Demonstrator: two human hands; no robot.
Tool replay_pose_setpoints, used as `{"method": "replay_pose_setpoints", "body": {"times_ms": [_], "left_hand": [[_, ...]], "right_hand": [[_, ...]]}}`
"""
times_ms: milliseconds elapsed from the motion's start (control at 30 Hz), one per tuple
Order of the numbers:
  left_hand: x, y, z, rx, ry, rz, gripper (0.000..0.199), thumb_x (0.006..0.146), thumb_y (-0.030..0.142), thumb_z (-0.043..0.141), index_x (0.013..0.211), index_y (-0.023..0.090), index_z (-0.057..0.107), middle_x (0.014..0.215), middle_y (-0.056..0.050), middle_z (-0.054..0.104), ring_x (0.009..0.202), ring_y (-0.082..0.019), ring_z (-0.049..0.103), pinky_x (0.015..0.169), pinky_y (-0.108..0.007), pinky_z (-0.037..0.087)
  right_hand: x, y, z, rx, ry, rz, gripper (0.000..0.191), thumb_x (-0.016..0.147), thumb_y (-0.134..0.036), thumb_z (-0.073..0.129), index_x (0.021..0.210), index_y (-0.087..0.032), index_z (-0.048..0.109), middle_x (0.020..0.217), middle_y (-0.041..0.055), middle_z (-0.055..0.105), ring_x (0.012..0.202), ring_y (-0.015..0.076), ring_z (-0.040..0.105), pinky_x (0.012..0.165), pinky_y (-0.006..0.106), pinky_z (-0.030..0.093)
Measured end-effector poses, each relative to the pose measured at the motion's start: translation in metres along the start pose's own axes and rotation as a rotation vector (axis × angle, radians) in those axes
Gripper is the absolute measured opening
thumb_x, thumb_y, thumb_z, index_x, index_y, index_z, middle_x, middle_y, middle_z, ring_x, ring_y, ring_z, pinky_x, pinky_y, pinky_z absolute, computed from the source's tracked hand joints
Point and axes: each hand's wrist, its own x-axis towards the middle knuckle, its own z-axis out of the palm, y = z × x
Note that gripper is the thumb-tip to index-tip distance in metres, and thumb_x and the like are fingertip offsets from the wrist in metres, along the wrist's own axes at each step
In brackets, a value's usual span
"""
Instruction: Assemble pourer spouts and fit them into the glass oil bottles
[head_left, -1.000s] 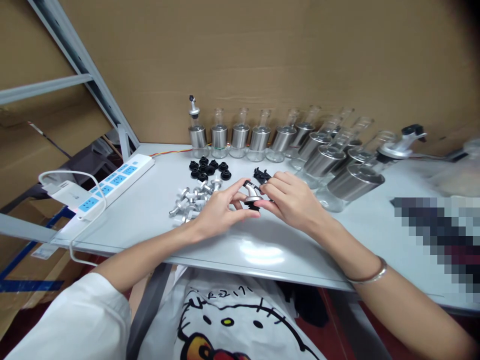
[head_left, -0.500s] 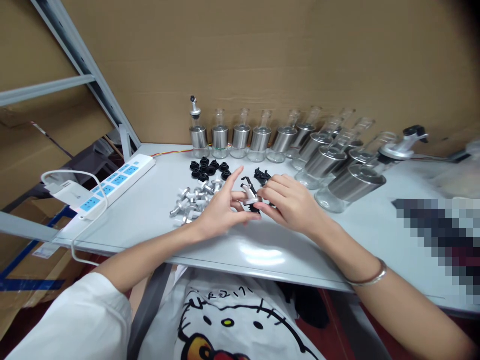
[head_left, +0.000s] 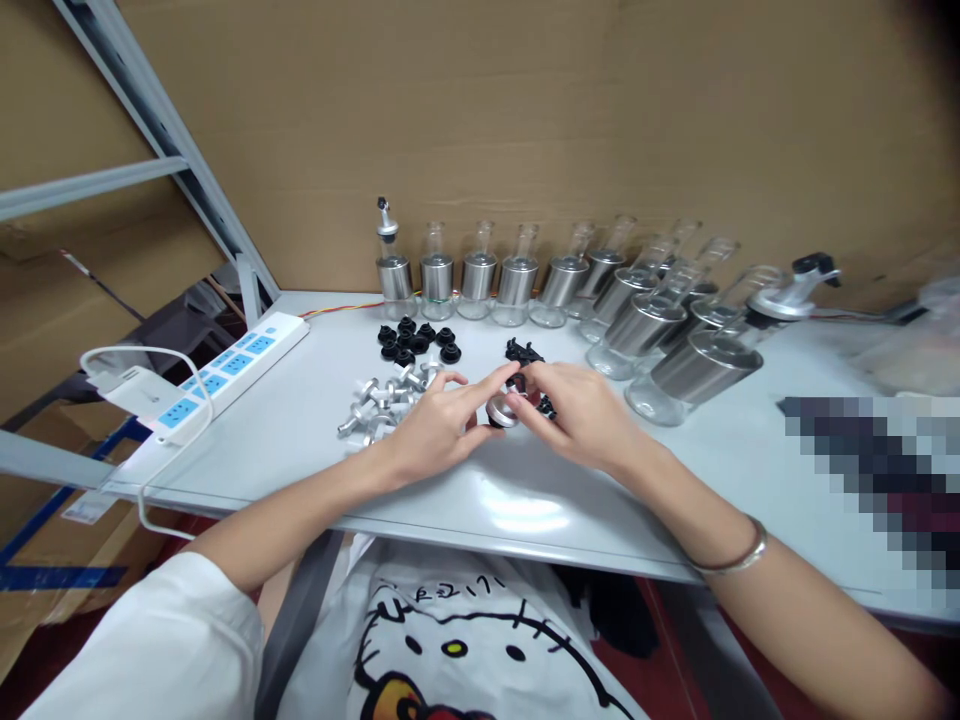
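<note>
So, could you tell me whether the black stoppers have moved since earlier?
No, judged against the leftmost bottle, the black stoppers lie where they did.

Face print [head_left: 525, 612]: black outline on white cloth [head_left: 322, 650], black oval eyes [head_left: 515, 653], black-ringed yellow nose [head_left: 454, 648]
Coloured patch [head_left: 401, 692]: orange-yellow and red, black-edged, low on the face print
Lettering [head_left: 461, 587]: black, above the face print
Sleeve [head_left: 161, 640]: plain white, left of the face print
Bangle [head_left: 739, 552]: slim, silver-coloured, right of the face print
</note>
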Motion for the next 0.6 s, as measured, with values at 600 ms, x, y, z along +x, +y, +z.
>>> {"method": "replay_pose_setpoints", "body": {"times_ms": [600], "left_hand": [[0.0008, 0.0062, 0.002, 0.222, -0.143, 0.086, 0.03, 0.095, 0.02, 0.045, 0.124, 0.012, 0.052, 0.112, -0.013, 0.065, 0.097, -0.021, 0.06, 0.096, -0.04, 0.038]], "right_hand": [[0.0006, -0.0032, 0.0027, -0.163, -0.163, 0.125, 0.025, 0.094, -0.026, 0.034, 0.071, -0.022, 0.042, 0.048, 0.0027, 0.06, 0.039, 0.0167, 0.052, 0.044, 0.027, 0.025]]}}
